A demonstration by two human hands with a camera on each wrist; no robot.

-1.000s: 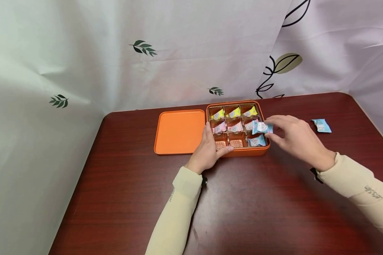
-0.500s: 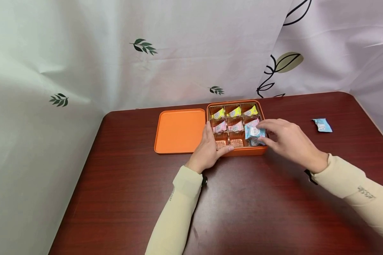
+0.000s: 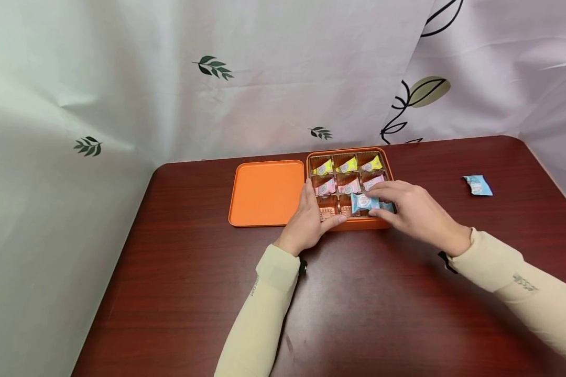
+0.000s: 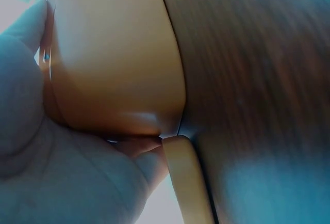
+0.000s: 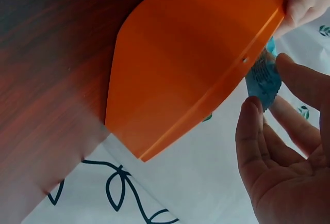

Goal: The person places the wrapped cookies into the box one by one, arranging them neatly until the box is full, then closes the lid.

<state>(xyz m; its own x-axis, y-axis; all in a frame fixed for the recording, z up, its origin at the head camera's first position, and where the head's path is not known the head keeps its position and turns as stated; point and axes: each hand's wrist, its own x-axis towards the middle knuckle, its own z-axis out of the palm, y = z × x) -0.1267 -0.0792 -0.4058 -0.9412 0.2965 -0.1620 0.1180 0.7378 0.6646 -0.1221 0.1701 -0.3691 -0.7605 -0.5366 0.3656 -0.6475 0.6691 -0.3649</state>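
Observation:
My right hand (image 3: pixel 420 212) pinches a blue wrapped candy (image 3: pixel 364 202) between thumb and fingers, over the front middle compartment of the orange box (image 3: pixel 358 225). In the right wrist view, the blue candy (image 5: pixel 264 79) shows beside the box rim, thumb and fingertip at its end. My left hand (image 3: pixel 304 225) rests around the box's near left corner, fingers straight along the left side and thumb along the front rim. Yellow candies (image 3: pixel 347 165) fill the back row, pink candies (image 3: pixel 349 186) the middle row. Another blue candy (image 3: pixel 387 206) lies in the front right compartment, partly hidden by my right hand.
Left of the box, close beside it, lies its orange lid (image 3: pixel 266 193). One more blue candy (image 3: pixel 478 185) sits on the dark red-brown table (image 3: pixel 349 314) at the right. A white cloth with leaf prints (image 3: pixel 264 94) hangs behind the table.
My right hand has moved left with the blue candy, from the box's right edge to above the front middle compartment. The left hand stays at the box's corner.

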